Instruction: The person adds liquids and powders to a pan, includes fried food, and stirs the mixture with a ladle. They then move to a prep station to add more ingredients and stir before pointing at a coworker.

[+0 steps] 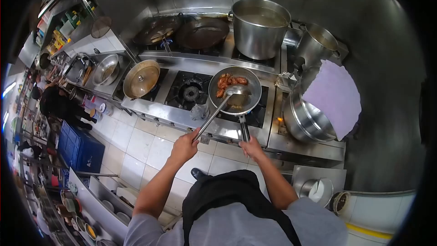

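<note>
My left hand [184, 146] is closed around the long handle of a metal ladle [218, 109]. The ladle's bowl dips into a frying pan [256, 83] on the stove, touching or close to several reddish-brown, sauce-coated pieces of food [226, 82]. Some brown liquid lies in the lower part of the pan. With my right hand [251, 148] I grip the pan's dark handle, which points toward me. Beneath the pan its burner is mostly hidden. Just left of it is a bare burner [191, 92], with a crumpled clear plastic bag [199, 112] on the stove's front edge.
A lidded pan [141, 79] sits on the left burner. Behind are two dark woks [202, 33], a tall stockpot [261, 36] and a smaller pot [318, 41]. A steel steamer pot [309, 120] with a pale cloth [334, 95] stands right. A person [61, 105] is far left, near a blue crate [82, 148].
</note>
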